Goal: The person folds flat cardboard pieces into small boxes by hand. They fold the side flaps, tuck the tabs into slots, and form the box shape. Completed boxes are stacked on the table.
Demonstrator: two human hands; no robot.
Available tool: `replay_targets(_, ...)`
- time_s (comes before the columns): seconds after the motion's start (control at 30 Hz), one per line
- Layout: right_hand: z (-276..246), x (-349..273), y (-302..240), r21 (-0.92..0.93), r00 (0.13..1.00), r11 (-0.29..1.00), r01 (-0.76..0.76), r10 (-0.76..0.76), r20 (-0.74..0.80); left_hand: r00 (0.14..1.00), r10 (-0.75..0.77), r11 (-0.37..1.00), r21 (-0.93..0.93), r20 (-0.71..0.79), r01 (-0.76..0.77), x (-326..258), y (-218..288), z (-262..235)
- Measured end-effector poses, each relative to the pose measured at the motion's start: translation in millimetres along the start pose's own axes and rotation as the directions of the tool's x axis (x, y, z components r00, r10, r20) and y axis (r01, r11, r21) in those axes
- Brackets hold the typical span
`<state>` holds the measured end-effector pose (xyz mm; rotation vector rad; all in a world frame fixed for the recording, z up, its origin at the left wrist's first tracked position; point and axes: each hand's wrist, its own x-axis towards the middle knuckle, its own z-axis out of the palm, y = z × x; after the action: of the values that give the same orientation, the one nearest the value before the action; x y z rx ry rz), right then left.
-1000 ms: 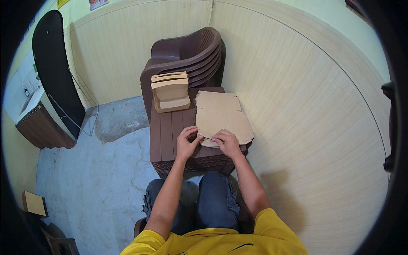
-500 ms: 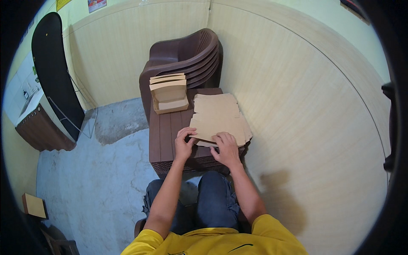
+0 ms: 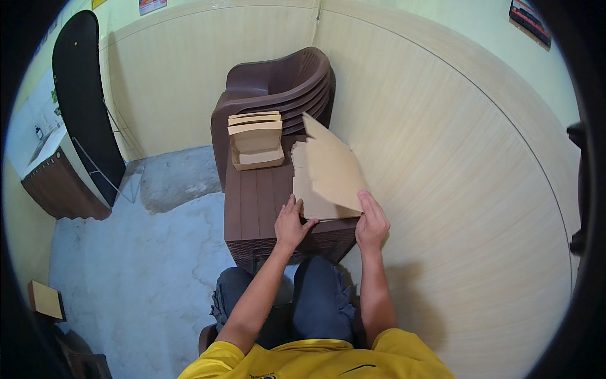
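A flat brown cardboard sheet (image 3: 334, 164) is pinched at its near right corner by my right hand (image 3: 372, 222). It slants up off the pile, its far end raised. Beneath it lies a stack of flat cardboard sheets (image 3: 302, 183) on a brown slatted table (image 3: 252, 208). My left hand (image 3: 291, 226) is at the near left corner of that stack, thumb and fingers apart. Farther back on the table, to the left, stand several nested open cardboard boxes (image 3: 257, 148), tan outside and pale at the bottom.
A pile of brown plastic chairs (image 3: 284, 82) stands right behind the table. The wood-panelled wall (image 3: 454, 189) runs close along the right. At far left are a tall black board (image 3: 79, 101) and a sink counter (image 3: 47, 155). My knees (image 3: 322, 290) are against the table's near side.
My right hand has moved right, lifting the cardboard sheet from the stack and tilting it. My left hand has shifted slightly right and down, off the lifted sheet.
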<state>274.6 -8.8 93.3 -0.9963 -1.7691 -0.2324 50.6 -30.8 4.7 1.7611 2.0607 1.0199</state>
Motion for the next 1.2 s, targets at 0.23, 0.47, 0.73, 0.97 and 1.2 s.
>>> replay_targets(0.23, -35, 14, -24, 0.044, 0.953, 0.955, 0.294, -0.296, 0.062, 0.969, -0.211, 0.918, -0.366, -0.126, 0.153, -13, -2, 33)
replay_targets(0.47, -40, -10, -59, 0.115, 0.907, 0.928, 0.353, -0.37, 0.202, 0.953, -0.231, 0.86, -0.499, -0.197, 0.105, -42, -25, 47)
replay_targets(0.73, -6, -37, -108, 0.242, 0.8, 0.892, 0.382, -0.45, 0.396, 0.974, -0.104, 0.904, -0.428, -0.201, 0.008, -70, -40, 36)
replay_targets(0.97, 29, -58, -120, 0.328, 0.733, 0.886, 0.327, -0.457, 0.504, 0.955, 0.153, 0.962, -0.183, -0.255, -0.203, -175, -66, -31)
replay_targets(1.2, 64, -73, -124, 0.311, 0.727, 0.911, 0.272, -0.406, 0.553, 0.817, 0.189, 0.979, 0.04, -0.545, -0.201, -193, -53, -116)
